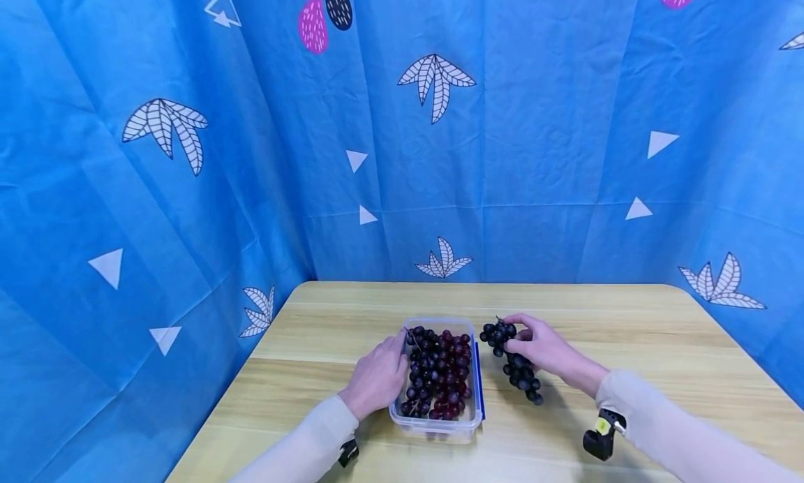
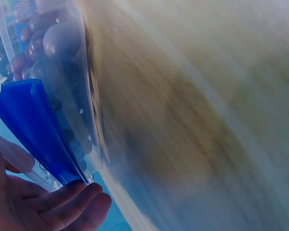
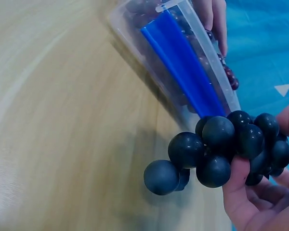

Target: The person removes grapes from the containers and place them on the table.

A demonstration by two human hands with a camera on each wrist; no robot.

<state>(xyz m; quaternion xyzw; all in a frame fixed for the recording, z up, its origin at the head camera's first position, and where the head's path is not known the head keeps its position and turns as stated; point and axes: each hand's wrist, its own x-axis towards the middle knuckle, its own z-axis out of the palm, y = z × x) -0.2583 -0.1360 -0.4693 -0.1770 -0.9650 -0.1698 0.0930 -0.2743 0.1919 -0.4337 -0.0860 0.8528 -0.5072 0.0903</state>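
A clear plastic container (image 1: 437,427) with blue side clips stands on the table, holding dark purple grapes (image 1: 422,364) on its left side and redder grapes (image 1: 456,378) on its right. My left hand (image 1: 377,376) grips the container's left side; in the left wrist view its fingers touch the blue clip (image 2: 38,130). To the right of the container, my right hand (image 1: 548,347) pinches a bunch of black grapes (image 1: 523,377) between thumb and fingers. In the right wrist view this bunch (image 3: 216,168) hangs above the tabletop, apart from the container.
The light wood table (image 1: 653,343) has a far edge close to a blue patterned curtain (image 1: 540,148). That curtain also rises along the left and right sides. A dark wrist device (image 1: 601,437) sits under the right sleeve.
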